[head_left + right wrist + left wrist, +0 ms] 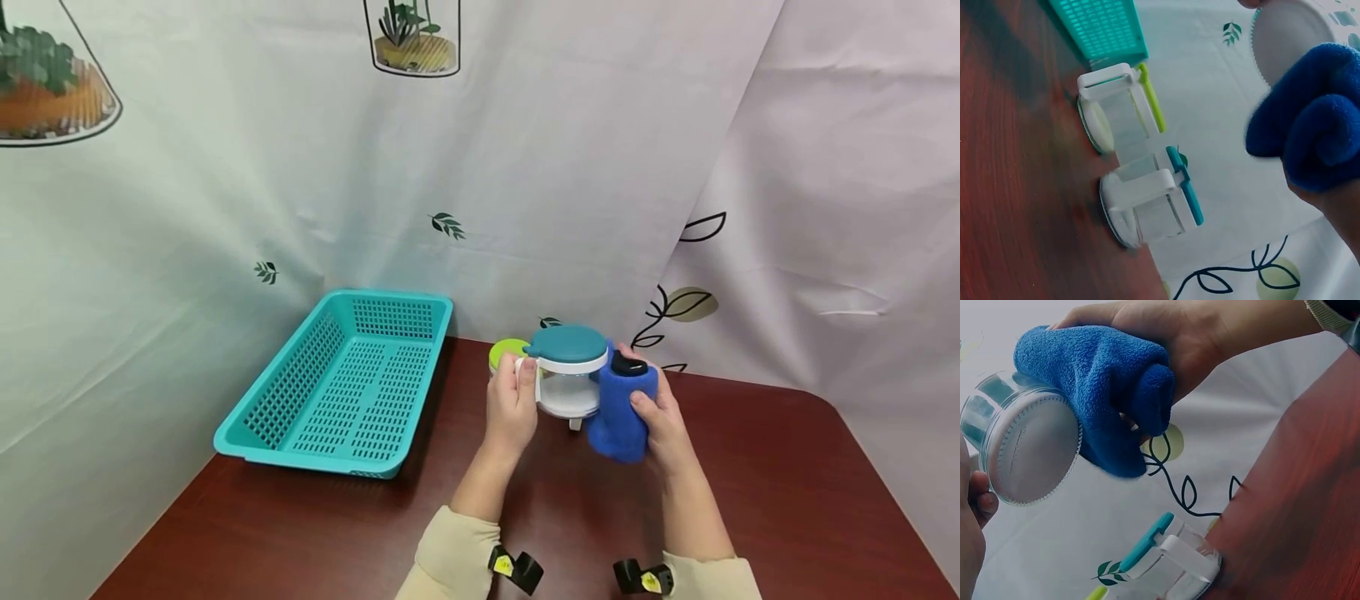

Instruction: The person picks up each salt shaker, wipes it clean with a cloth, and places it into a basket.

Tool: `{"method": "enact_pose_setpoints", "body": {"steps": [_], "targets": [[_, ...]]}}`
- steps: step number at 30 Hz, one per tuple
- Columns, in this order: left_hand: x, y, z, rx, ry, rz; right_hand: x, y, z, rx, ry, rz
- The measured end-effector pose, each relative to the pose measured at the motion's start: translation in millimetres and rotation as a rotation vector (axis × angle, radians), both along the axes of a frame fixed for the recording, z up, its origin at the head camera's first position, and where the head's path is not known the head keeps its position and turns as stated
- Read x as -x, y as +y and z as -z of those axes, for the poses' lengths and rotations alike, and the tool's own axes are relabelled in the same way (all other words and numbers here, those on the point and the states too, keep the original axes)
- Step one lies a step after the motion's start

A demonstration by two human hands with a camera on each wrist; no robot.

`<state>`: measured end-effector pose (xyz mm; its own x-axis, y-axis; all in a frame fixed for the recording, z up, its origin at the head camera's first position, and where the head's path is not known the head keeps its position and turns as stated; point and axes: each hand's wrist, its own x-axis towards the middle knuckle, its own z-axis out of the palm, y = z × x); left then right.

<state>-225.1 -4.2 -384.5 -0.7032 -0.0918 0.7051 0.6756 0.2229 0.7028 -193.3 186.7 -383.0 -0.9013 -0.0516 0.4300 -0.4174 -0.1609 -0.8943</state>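
Observation:
In the head view my left hand grips the white handle of a clear jar with a teal lid, lifted over the table. My right hand holds a blue cloth against the jar's side; a black patch shows at the cloth's top. The left wrist view shows the jar's round base tilted toward the camera, beside the bunched cloth. In the right wrist view the cloth hides most of my right hand.
A green-lidded jar and another teal-lidded jar, both with white handles, stand on the table near the wall cloth. A turquoise basket sits to the left on the dark red table. Printed white cloth hangs behind.

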Motion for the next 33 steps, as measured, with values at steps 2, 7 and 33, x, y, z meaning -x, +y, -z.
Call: {"method": "enact_pose_setpoints", "body": {"steps": [2, 7, 33], "targets": [[-1.1, 0.0, 2.5, -0.005, -0.011, -0.020, 0.8, -1.3, 2.8, -0.041, -0.011, 0.042], [-10.5, -3.3, -2.4, -0.035, -0.014, -0.047, 9.4, -6.6, 15.1, -0.075, 0.025, 0.063], [13.4, -10.8, 8.5, 0.088, 0.018, -0.153, 17.4, -47.3, 5.9, -0.241, 0.171, 0.531]]}}
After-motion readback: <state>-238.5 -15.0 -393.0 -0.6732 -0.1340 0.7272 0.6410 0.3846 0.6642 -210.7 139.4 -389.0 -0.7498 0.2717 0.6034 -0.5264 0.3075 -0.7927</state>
